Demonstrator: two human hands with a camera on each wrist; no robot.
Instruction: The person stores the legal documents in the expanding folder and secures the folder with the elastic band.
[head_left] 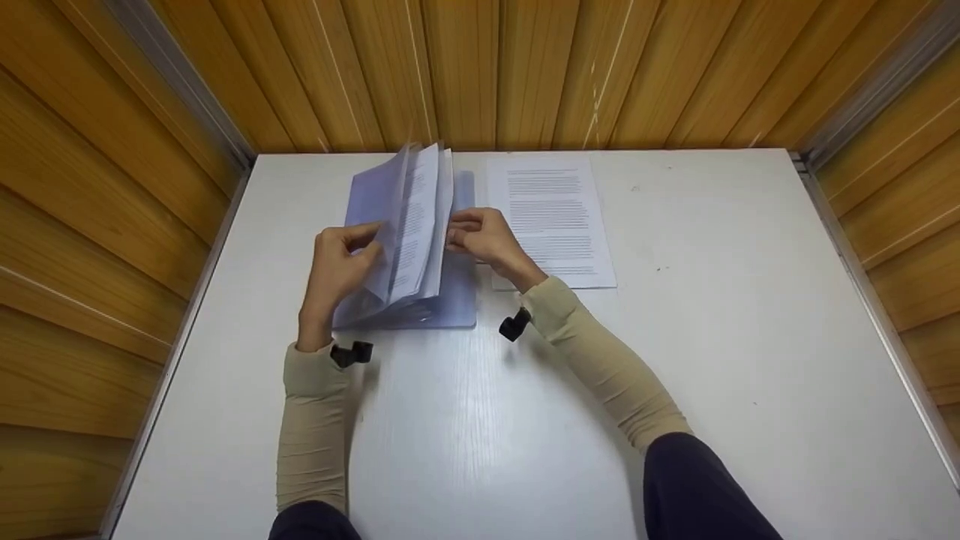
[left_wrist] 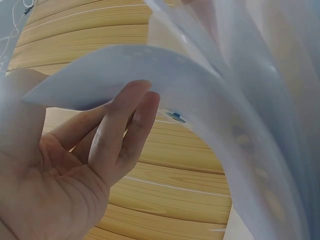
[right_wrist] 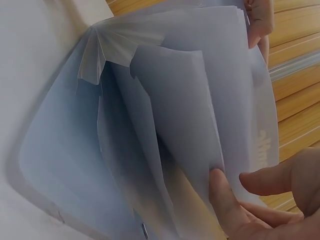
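A translucent bluish expanding file folder [head_left: 463, 292] lies on the white table [head_left: 675, 375], spread open with printed papers [head_left: 415, 225] standing between its sheets. My left hand [head_left: 341, 266] pinches the raised clear plastic cover at its left; in the left wrist view that cover [left_wrist: 150, 65] bends in a curve over the fingers. At the folder's right side is my right hand [head_left: 484, 238]. Seen from the right wrist, its thumb and finger are apart, one fingertip [right_wrist: 217, 180] right at the edge of an inner sheet [right_wrist: 180, 100]. Fan-like pleats [right_wrist: 117, 42] join the sheets at one end.
A printed paper sheet [head_left: 555, 225] lies flat just right of the folder, partly behind the right hand and wrist. Wood-patterned panels [head_left: 525, 75] rise behind the table and along both sides. Small black devices [head_left: 514, 324] sit on the sleeve cuffs.
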